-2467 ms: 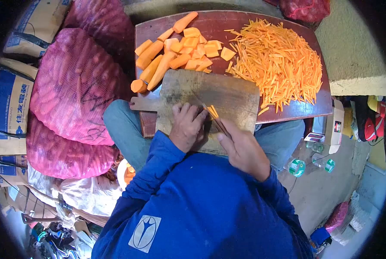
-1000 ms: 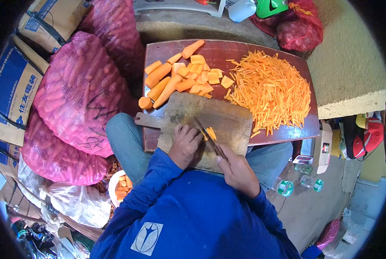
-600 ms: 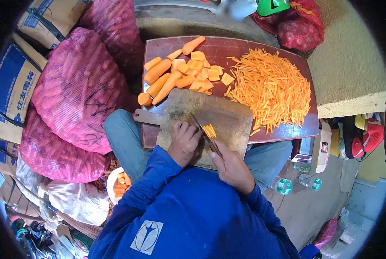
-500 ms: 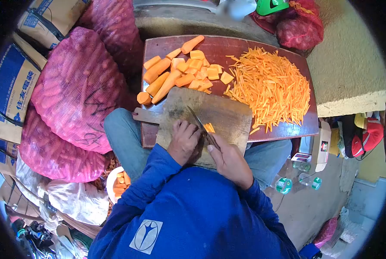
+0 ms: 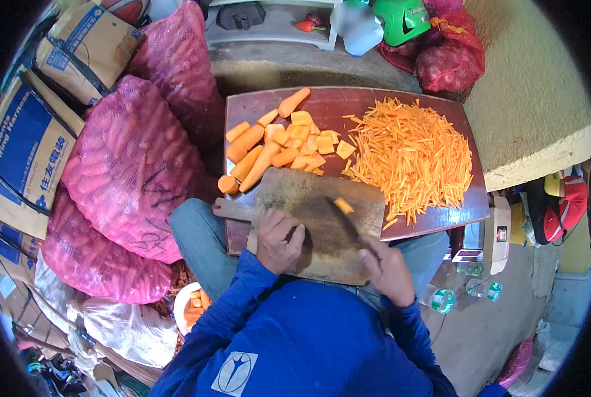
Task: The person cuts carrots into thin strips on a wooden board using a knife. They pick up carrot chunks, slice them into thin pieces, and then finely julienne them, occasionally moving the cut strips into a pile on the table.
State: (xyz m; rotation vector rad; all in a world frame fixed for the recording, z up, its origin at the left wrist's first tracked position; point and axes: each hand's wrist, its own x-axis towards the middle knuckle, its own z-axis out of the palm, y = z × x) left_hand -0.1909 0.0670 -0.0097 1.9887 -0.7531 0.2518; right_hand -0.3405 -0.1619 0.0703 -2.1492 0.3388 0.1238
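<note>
My right hand grips a knife by its handle, with the dark blade angled over the wooden cutting board. Against the blade lies a small bunch of cut carrot sticks. My left hand rests at the left part of the board, fingers curled in and no object showing in them. Behind the board, peeled carrots and carrot chunks are heaped on the left of the reddish-brown table. To their right is a big pile of carrot strips.
Pink mesh sacks of carrots stand at the left, beside cardboard boxes. A white tub with carrot pieces sits by my left leg. Plastic bottles lie on the floor at right. A low concrete wall borders the table.
The knife has moved away from my left hand toward the right, pushing the carrot sticks across the board. My left hand no longer sits close to the blade. The camera view has tilted up.
</note>
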